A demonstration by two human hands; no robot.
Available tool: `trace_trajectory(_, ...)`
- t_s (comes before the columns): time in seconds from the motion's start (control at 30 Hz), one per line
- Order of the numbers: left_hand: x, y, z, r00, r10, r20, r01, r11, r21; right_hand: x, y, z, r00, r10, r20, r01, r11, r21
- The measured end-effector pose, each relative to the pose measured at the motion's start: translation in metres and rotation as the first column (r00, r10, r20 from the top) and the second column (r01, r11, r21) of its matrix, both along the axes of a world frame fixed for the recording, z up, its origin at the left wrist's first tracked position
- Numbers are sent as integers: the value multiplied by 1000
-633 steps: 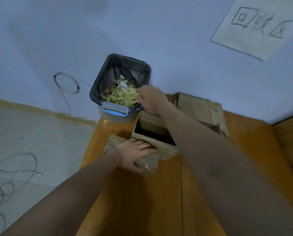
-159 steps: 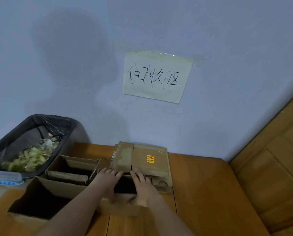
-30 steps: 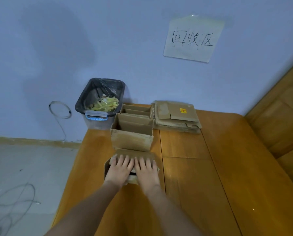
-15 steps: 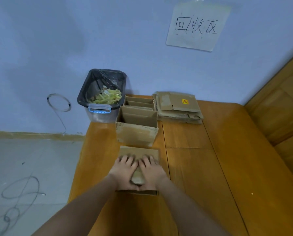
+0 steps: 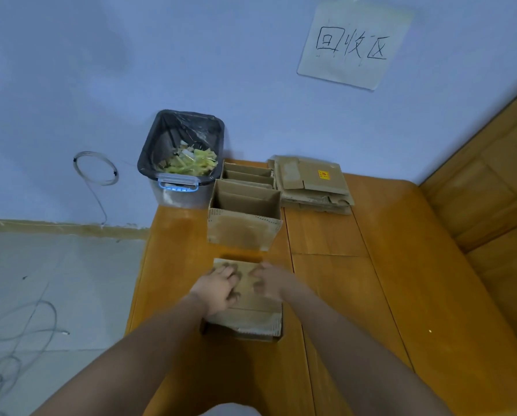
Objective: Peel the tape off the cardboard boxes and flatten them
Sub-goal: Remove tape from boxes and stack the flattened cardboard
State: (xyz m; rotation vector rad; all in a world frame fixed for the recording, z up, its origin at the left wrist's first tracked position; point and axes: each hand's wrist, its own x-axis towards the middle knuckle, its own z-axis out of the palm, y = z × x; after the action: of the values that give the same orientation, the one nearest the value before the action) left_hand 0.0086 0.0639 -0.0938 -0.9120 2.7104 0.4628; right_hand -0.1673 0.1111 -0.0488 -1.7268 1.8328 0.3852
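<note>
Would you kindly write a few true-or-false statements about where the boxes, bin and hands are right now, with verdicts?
1. Both hands, left and right, rest on the nearest box. True.
2. The flattened stack lies left of the bin. False: it lies to the right, beyond the open boxes.
3. Two open boxes, the middle box and the far box, stand upright on the table. True.
4. The bin is empty. False: it holds yellowish scraps.
5. A sign hangs on the wall. True.

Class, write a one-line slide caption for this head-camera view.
Both hands press a cardboard box flat on the wooden table.
</note>
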Motion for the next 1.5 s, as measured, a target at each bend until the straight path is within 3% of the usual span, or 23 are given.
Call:
trace_trajectory(0.13, 10, 0, -8, 982, 186, 38, -185, 982, -31, 13, -19, -13, 995, 59, -85, -66, 994, -85)
trace_trajectory(0.4, 13, -5, -26, 893, 450, -10, -431, 863, 264, 27, -45, -28, 978, 198, -69, -200, 980, -14)
trace_trajectory(0.53, 10, -1, -36, 828, 546, -126, -426, 760, 490, 26, -50, -29, 970, 241, -16, -241, 970, 30)
trace_trajectory(0.83, 7, 9, -36, 729, 633, -260, -396, 700, 594, 26, -40, -28, 966, 257, 0, -257, 964, -69)
trace_trajectory(0.97, 9, 10, -28, 728, 614, -306, -402, 744, 534, 28, -31, -24, 973, 232, -20, -232, 958, -169)
trace_trajectory(1.13, 17, 2, -3, 791, 495, -358, -354, 850, 391, 34, -17, -16, 992, 128, 6, -117, 923, -366)
trace_trajectory(1.37, 25, -14, 48, 879, 210, -429, -178, 978, 113, 38, -4, 2, 990, -13, 142, 90, 828, -553)
trace_trajectory(1.5, 25, -21, 71, 944, 31, -327, -66, 993, -96, 42, 5, 12, 968, -72, 242, 210, 761, -613)
